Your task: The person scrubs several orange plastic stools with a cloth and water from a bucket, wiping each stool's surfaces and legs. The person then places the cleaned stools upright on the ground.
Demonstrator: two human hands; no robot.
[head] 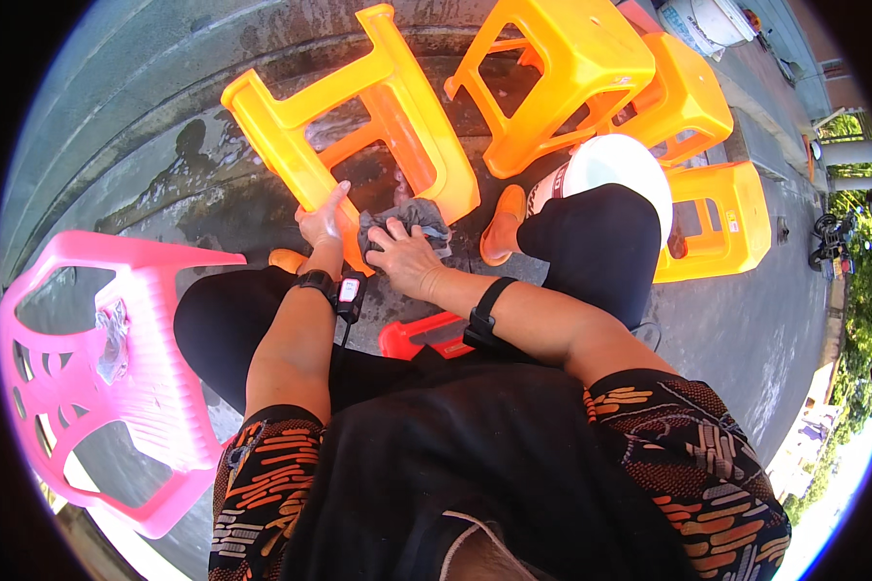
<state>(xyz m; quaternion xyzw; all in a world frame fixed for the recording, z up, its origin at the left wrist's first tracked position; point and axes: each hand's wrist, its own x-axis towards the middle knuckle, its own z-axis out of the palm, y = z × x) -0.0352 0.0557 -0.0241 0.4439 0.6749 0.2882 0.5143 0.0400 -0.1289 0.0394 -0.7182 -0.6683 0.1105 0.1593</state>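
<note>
A wet orange-yellow plastic stool (pixel 425 131) lies tipped over on the ground before me, its legs towards the left and towards my knees. My left hand (pixel 323 216) grips one of its legs, near the lower end. A crumpled dark grey cloth (pixel 418 214) is under my right hand (pixel 401 254), whose fingers press it against the stool near the leg and lower edge. The underside of the cloth is hidden.
At right are several more yellow stools (pixel 588 58) and a white plastic bucket (pixel 610 171) by my knee. A pink plastic armchair (pixel 164 363) with a crumpled rag (pixel 113 341) stands at left. Part of a red plastic stool (pixel 407 338) shows beneath me. Steps rise beyond the wet concrete.
</note>
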